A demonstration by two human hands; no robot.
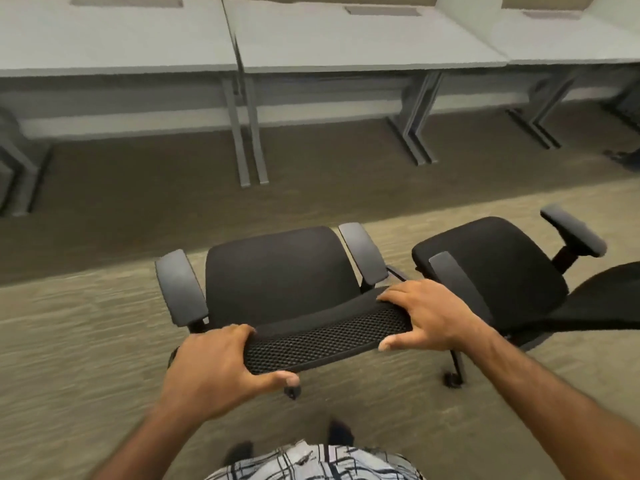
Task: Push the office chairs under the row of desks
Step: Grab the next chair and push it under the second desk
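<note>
Two hands hold one black office chair [280, 271] by the top of its mesh backrest [325, 337]. The left hand [214, 368] wraps the left end of the backrest. Its fingers curl over the top toward the seat and its thumb presses the rear face lower down, so the grip closes round the edge. The right hand [429, 313] takes the right end more loosely, with the fingers spread and bent over the top and the thumb tip set against the rear edge.

The chair stands on the carpet [86, 323], its seat facing the row of grey desks [346, 39] and well apart from it. A shaded strip of floor lies between the seat and the desk legs [249, 133]. No part of the chair is under a desktop.

A second chair [485, 268] stands just beside it on the right, turned at an angle and also clear of the desks. One of its armrests runs behind the right hand; whether they touch cannot be told. A checked garment [311, 462] and dark shoes [341, 433] show at the bottom edge.
</note>
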